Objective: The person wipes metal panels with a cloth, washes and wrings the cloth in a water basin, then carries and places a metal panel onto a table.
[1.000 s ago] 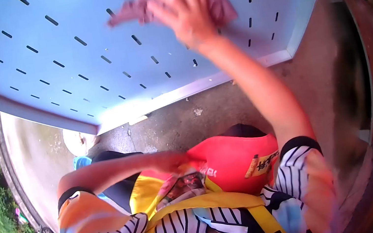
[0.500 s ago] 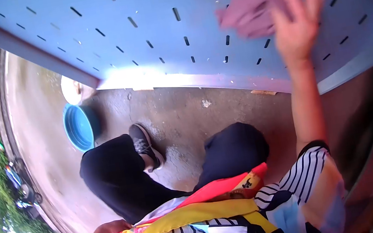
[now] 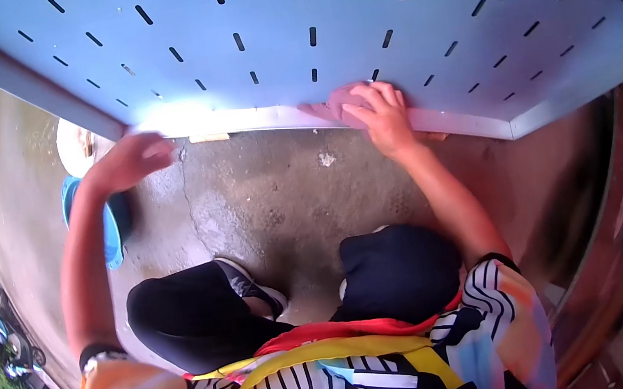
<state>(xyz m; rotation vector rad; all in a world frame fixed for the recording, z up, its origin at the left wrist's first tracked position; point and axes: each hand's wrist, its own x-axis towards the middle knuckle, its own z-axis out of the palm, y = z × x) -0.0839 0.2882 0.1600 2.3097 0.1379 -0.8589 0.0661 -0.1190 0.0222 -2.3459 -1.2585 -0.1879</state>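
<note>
A large blue-grey slotted metal panel [image 3: 263,11] slants across the top of the view, its white lower lip [image 3: 232,119] catching bright light. My right hand [image 3: 386,119] presses a crumpled mauve cloth [image 3: 333,105] against the panel's lower edge, fingers bent over it. Part of the cloth is hidden under the fingers. My left hand [image 3: 127,162] is raised at the panel's lower left corner, its loosely bent fingers apart and pointing right, slightly blurred, with nothing in them.
Behind my left forearm, a blue plastic tub [image 3: 112,234] stands on the wet concrete floor [image 3: 278,192], near a white round object [image 3: 73,149]. My bent knees [image 3: 400,270] are below the panel. A motorbike [image 3: 11,335] and greenery lie far left.
My right hand has brought the cloth down from the upper panel to its lower edge. My left hand has risen from my side to the panel's lower left corner. The view has shifted.
</note>
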